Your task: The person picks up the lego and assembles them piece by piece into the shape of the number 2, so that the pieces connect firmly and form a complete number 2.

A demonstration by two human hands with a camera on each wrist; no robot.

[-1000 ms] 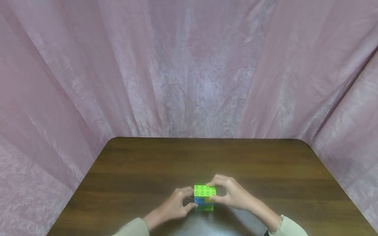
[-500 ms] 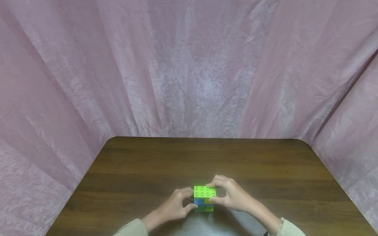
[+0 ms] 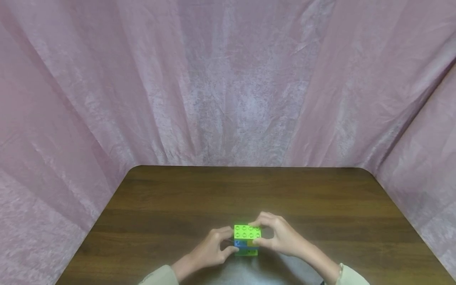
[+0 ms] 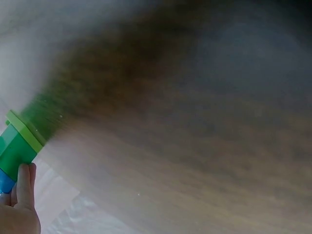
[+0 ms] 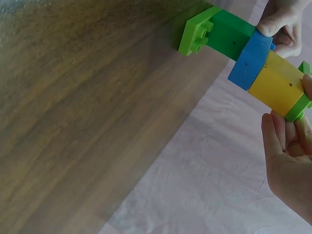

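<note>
A stack of toy building bricks stands on the table between both hands. From the bottom up, the right wrist view shows a lime base brick (image 5: pixel 197 31), a green brick (image 5: pixel 231 34), a blue brick (image 5: pixel 251 58), a yellow brick (image 5: pixel 276 83) and a lime top brick (image 3: pixel 246 232) with studs. My left hand (image 3: pixel 213 247) grips the stack at the blue brick, its thumb on the near side. Pinched at its right end, the top brick is between the thumb and fingers of my right hand (image 3: pixel 283 236). Whether that brick sits fully on the yellow one is partly hidden.
The brown wooden table (image 3: pixel 246 190) has rounded far corners. Pink velvet curtains (image 3: pixel 228 87) hang behind it and along both sides. Pale green sleeves (image 3: pixel 350 276) cover the forearms near the lower edge. The left wrist view is mostly blurred.
</note>
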